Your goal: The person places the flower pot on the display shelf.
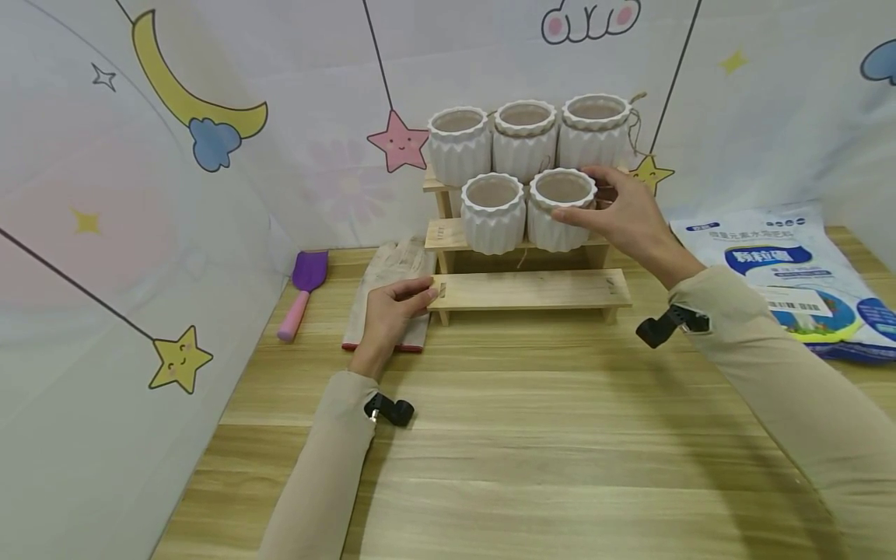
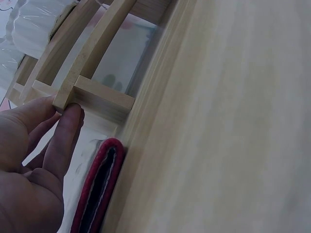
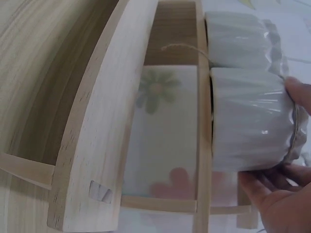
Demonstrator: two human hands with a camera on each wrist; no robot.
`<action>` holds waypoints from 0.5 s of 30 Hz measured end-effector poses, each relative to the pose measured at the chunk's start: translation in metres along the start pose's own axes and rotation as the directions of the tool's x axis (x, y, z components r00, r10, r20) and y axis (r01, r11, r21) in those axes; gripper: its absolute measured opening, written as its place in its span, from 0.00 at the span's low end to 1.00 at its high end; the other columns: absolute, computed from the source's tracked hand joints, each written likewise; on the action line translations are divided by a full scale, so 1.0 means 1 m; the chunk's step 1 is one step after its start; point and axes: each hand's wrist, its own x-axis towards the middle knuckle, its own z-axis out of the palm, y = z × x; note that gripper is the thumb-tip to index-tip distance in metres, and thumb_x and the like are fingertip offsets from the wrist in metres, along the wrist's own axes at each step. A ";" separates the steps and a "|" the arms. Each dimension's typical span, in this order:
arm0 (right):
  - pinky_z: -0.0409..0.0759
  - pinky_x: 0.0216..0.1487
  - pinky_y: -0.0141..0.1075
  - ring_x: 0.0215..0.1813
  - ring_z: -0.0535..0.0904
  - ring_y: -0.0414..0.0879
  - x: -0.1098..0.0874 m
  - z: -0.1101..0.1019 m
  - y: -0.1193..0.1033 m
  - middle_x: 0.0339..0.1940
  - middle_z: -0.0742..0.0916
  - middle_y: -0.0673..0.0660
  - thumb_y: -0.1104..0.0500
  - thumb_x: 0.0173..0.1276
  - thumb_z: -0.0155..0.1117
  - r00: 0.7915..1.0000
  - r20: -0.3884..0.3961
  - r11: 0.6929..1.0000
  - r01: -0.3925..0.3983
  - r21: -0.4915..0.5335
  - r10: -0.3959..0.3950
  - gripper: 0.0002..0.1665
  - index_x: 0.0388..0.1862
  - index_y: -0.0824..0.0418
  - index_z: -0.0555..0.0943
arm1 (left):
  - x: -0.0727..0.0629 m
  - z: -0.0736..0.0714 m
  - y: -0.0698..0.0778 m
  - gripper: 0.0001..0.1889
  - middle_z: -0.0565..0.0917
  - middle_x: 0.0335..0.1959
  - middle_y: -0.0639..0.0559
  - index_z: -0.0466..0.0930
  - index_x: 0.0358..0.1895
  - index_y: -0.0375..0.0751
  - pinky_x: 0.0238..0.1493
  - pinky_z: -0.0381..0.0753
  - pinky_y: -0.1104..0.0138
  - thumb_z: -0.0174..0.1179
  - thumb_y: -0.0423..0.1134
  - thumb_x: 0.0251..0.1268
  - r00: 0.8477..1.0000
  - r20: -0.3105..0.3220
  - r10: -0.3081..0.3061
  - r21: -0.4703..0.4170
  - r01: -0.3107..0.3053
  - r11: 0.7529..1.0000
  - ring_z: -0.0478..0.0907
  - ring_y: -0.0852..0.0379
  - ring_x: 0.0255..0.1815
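A stepped wooden plant stand point(image 1: 525, 290) holds several white ceramic flowerpots with ruffled rims. My right hand point(image 1: 633, 222) grips the right-hand flowerpot point(image 1: 556, 227) on the middle step, its thumb at the front near the rim and its fingers round the right side. In the right wrist view this flowerpot point(image 3: 250, 121) has its base at the step's surface. The left-hand flowerpot point(image 1: 493, 222) stands close beside it. My left hand point(image 1: 390, 313) pinches the left end of the lowest step; in the left wrist view thumb and fingers point(image 2: 65, 138) meet at the board's corner.
On the top step stand three more flowerpots point(image 1: 525, 148), some with twine. Left of the stand lie beige gloves point(image 1: 385, 272) with red edging and a purple shovel point(image 1: 308, 272) with a pink handle. A printed white bag point(image 1: 791, 272) lies to the right. Patterned cloth point(image 1: 294, 93) hangs behind.
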 end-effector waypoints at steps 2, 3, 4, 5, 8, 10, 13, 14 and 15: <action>0.82 0.46 0.25 0.60 0.81 0.47 0.000 0.000 0.000 0.65 0.83 0.61 0.44 0.63 0.84 1.000 0.000 1.000 -0.002 -0.001 0.002 0.50 0.78 0.60 0.72 | 0.000 0.000 0.000 0.15 0.89 0.53 0.37 0.89 0.56 0.29 0.42 0.90 0.70 0.73 0.30 0.69 1.000 -0.001 0.001 -0.005 -0.001 1.000 0.87 0.62 0.41; 0.82 0.46 0.24 0.60 0.81 0.47 0.000 0.000 0.000 0.65 0.83 0.61 0.44 0.64 0.83 1.000 -0.001 1.000 0.000 -0.006 0.000 0.50 0.78 0.60 0.72 | 0.000 0.000 0.000 0.15 0.89 0.53 0.38 0.89 0.56 0.29 0.43 0.90 0.70 0.73 0.30 0.69 1.000 -0.002 0.000 -0.005 0.000 1.000 0.87 0.62 0.41; 0.82 0.47 0.25 0.60 0.81 0.48 0.000 0.000 0.000 0.65 0.83 0.61 0.44 0.64 0.83 1.000 -0.001 1.000 0.002 -0.009 -0.002 0.50 0.79 0.60 0.72 | 0.000 0.000 0.000 0.15 0.89 0.53 0.38 0.89 0.56 0.29 0.43 0.90 0.69 0.73 0.30 0.69 1.000 -0.002 0.000 -0.005 0.000 1.000 0.87 0.62 0.41; 0.82 0.47 0.25 0.61 0.80 0.48 0.000 0.000 0.000 0.65 0.83 0.61 0.44 0.64 0.83 1.000 -0.001 1.000 0.005 -0.015 -0.005 0.50 0.79 0.60 0.72 | 0.000 0.001 0.000 0.15 0.89 0.53 0.38 0.89 0.56 0.29 0.43 0.90 0.69 0.73 0.30 0.69 1.000 -0.003 0.000 -0.004 0.000 1.000 0.88 0.62 0.41; 0.81 0.47 0.25 0.61 0.79 0.50 0.000 0.000 0.000 0.66 0.82 0.61 0.43 0.65 0.82 1.000 0.005 1.000 0.009 -0.026 -0.009 0.51 0.79 0.60 0.71 | 0.000 0.001 0.001 0.15 0.89 0.53 0.38 0.89 0.56 0.30 0.44 0.90 0.69 0.73 0.30 0.69 1.000 -0.005 -0.004 -0.002 0.004 1.000 0.88 0.61 0.41; 0.81 0.48 0.25 0.62 0.79 0.51 -0.001 0.000 0.000 0.67 0.81 0.61 0.43 0.65 0.82 1.000 0.015 1.000 0.011 -0.025 -0.011 0.51 0.80 0.61 0.70 | -0.001 0.000 0.002 0.15 0.89 0.53 0.38 0.89 0.56 0.30 0.44 0.90 0.68 0.73 0.31 0.69 1.000 -0.005 -0.008 0.002 0.008 1.000 0.88 0.61 0.42; 0.82 0.50 0.26 0.64 0.78 0.52 -0.003 -0.002 -0.001 0.68 0.81 0.60 0.42 0.66 0.80 0.999 0.032 1.000 0.009 -0.021 -0.008 0.51 0.81 0.59 0.69 | -0.001 0.000 0.003 0.15 0.90 0.53 0.39 0.89 0.56 0.30 0.44 0.90 0.68 0.74 0.31 0.69 1.000 -0.002 -0.015 0.006 0.015 1.000 0.88 0.61 0.42; 0.82 0.52 0.28 0.66 0.78 0.52 -0.004 -0.003 -0.002 0.69 0.80 0.59 0.42 0.67 0.80 0.999 0.039 1.000 0.008 -0.020 -0.007 0.51 0.81 0.58 0.68 | -0.001 0.000 0.003 0.15 0.90 0.53 0.39 0.89 0.56 0.30 0.44 0.90 0.69 0.74 0.32 0.69 1.000 -0.002 -0.017 0.008 0.017 1.000 0.88 0.61 0.41; 0.83 0.55 0.31 0.68 0.77 0.53 -0.006 -0.004 -0.002 0.71 0.79 0.59 0.42 0.67 0.80 0.999 0.046 1.000 0.006 -0.017 -0.005 0.51 0.82 0.58 0.68 | -0.001 -0.001 0.003 0.15 0.90 0.53 0.40 0.89 0.56 0.30 0.44 0.90 0.69 0.74 0.32 0.69 1.000 -0.003 -0.017 0.010 0.017 1.000 0.88 0.61 0.41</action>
